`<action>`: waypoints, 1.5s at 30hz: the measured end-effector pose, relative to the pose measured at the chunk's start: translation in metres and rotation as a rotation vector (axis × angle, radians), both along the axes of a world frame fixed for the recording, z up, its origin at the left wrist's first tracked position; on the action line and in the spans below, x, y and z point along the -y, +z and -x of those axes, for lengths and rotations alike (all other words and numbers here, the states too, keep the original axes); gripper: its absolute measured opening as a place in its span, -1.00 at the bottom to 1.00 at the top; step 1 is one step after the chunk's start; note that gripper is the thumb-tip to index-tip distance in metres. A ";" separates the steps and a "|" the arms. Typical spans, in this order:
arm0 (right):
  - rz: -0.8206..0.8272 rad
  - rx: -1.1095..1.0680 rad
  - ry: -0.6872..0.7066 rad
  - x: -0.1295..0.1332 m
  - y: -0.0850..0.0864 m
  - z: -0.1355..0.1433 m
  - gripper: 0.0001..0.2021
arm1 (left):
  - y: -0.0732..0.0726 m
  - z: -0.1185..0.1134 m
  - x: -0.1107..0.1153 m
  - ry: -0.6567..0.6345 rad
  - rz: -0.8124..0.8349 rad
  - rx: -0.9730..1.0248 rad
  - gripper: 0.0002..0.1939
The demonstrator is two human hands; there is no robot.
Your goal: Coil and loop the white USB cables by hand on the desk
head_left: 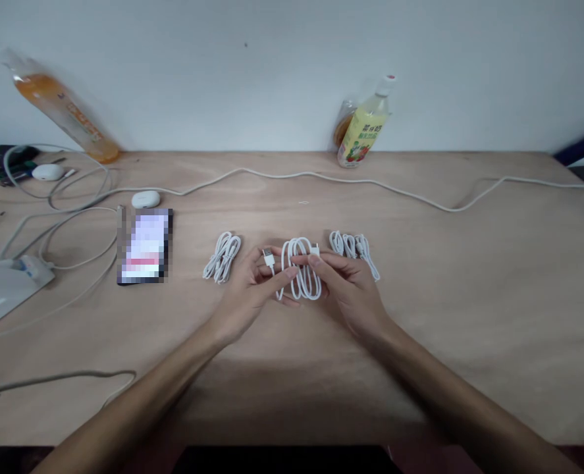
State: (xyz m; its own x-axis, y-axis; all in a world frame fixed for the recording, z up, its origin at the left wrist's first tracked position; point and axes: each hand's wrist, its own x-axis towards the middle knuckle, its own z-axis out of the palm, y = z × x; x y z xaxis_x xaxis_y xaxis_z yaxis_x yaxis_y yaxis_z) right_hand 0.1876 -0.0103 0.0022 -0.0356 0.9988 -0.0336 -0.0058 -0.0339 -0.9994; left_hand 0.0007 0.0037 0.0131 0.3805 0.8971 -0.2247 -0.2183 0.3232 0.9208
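A white USB charging cable (304, 276), wound in loose loops, is held between both hands above the middle of the table. My left hand (252, 280) grips the loops' left side with thumb and fingers; the cable's USB plug (268, 257) sticks up by its fingers. On the right, my right hand (351, 283) pinches the coil near its other connector (315, 250). Bundled white cables (221, 257) lie on the table just left of my left hand. More bundled white cables (349, 245) lie behind my right hand, partly hidden by it.
A blurred-out phone (146, 247) and a white earbud case (145, 199) lie at left, near tangled cords and a white power strip (5, 293). One long white cord (276, 176) crosses the table's back. An orange drink bottle (67, 112) and a yellow-labelled bottle (365, 128) stand along the wall.
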 end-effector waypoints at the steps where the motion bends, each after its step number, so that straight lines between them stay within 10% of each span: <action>1: 0.001 -0.005 -0.013 0.000 0.000 0.000 -0.70 | 0.000 0.000 0.000 0.011 0.010 0.005 -0.57; 14: -0.054 0.022 -0.058 0.000 -0.001 -0.002 -0.74 | 0.001 0.000 -0.003 -0.025 0.013 0.016 -0.45; 33: -0.110 0.121 -0.050 0.002 0.009 0.000 -0.77 | -0.003 0.003 -0.003 0.087 -0.251 -0.310 -0.84; 45: 0.012 0.010 -0.047 0.000 0.006 -0.001 -0.71 | 0.003 0.005 -0.005 -0.021 0.107 -0.094 -0.79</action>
